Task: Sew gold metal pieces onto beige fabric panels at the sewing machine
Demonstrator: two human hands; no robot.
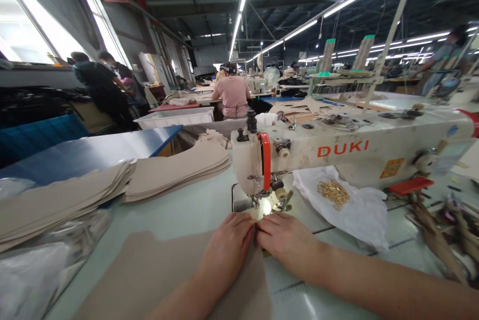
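A large beige fabric piece (157, 270) lies on the table and reaches up to the sewing machine's needle area (258, 202). My left hand (234, 232) rests over its upper right part, fingers closed and pinching the edge. Against it, almost touching, is my right hand (280, 232), with curled fingers closed at the same edge just in front of the presser foot. The fingertips of both hands are partly hidden, and so is the spot under them. A small lamp glows behind my fingers. The white sewing machine (299, 145) carries red "DUKI" lettering.
Stacks of cut beige pieces (175, 170) lie at the left beside clear plastic bags (33, 275). Right of the needle, small gold metal parts (333, 192) sit on a white cloth (368, 212). Thread cones (327, 58) stand behind the machine. Other people work farther off.
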